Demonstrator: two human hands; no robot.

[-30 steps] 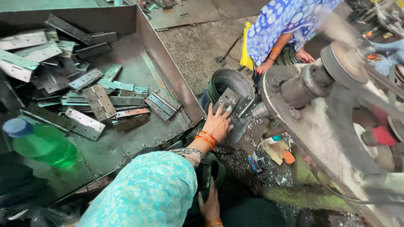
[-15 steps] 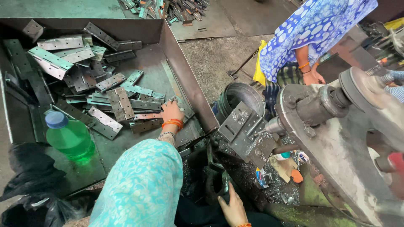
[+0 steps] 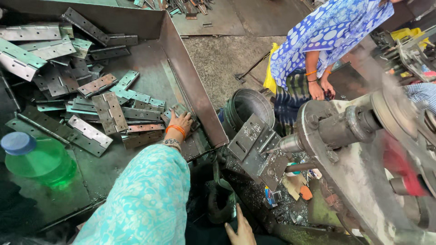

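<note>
My left hand [image 3: 180, 122], on a teal-sleeved arm with orange bangles, reaches into the rusty metal tray [image 3: 195, 95]. Its fingers curl over a small metal hinge [image 3: 178, 110] lying against the tray's right wall. Beside it is a pile of flat metal hinges [image 3: 109, 111] in grey, rust and greenish tones. My right hand [image 3: 240, 229] shows at the bottom edge with fingers apart, holding nothing, just below a dark lever [image 3: 222, 199].
A green bottle with a blue cap [image 3: 36, 159] stands at the tray's near left. Right of the tray are a dark bucket [image 3: 247, 106], a slotted steel jig plate [image 3: 256, 147] and a drilling machine with its spindle [image 3: 290, 143]. Another person in blue dotted clothing [image 3: 327, 41] stands behind.
My left hand left the jig plate by the spindle, swung left into the tray, and now rests on a hinge by the tray wall. My right hand stayed low.
</note>
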